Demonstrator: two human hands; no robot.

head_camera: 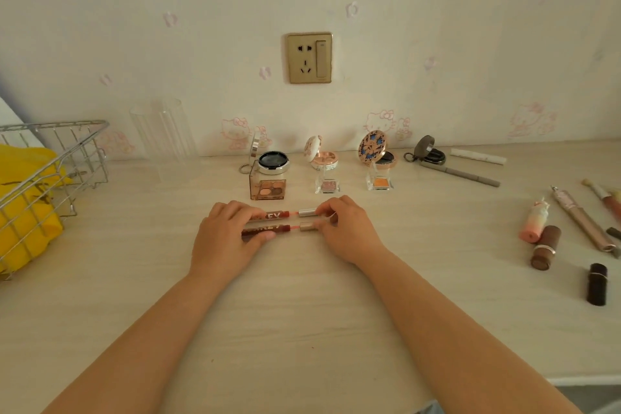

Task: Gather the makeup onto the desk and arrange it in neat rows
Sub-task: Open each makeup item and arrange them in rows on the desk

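Upper lip gloss tube [285,214]: lies flat on the desk [302,312], long axis left to right, dark lettered body to the left, silver collar and cap to the right
Lower lip gloss tube [280,228]: just beside the upper one and parallel, nearer the person, same heading
Left hand [225,239]: fingers curled over the dark left ends of both tubes, thumb tip against the lower tube's body
Right hand [349,228]: fingertips pinch the cap ends of both tubes; the caps are mostly hidden under the fingers
Row behind: brown eyeshadow palette [267,188], glitter single shadow [327,185] and orange single shadow [380,182], all open, just beyond the tubes
Back row: four open compacts by the wall, the leftmost a round cushion compact [274,161]
Right side: pink tube [535,222], brown lipstick [546,247], black lipstick [597,284], long pens lying askew
Left side: wire basket [57,158] holding yellow cloth [23,205]
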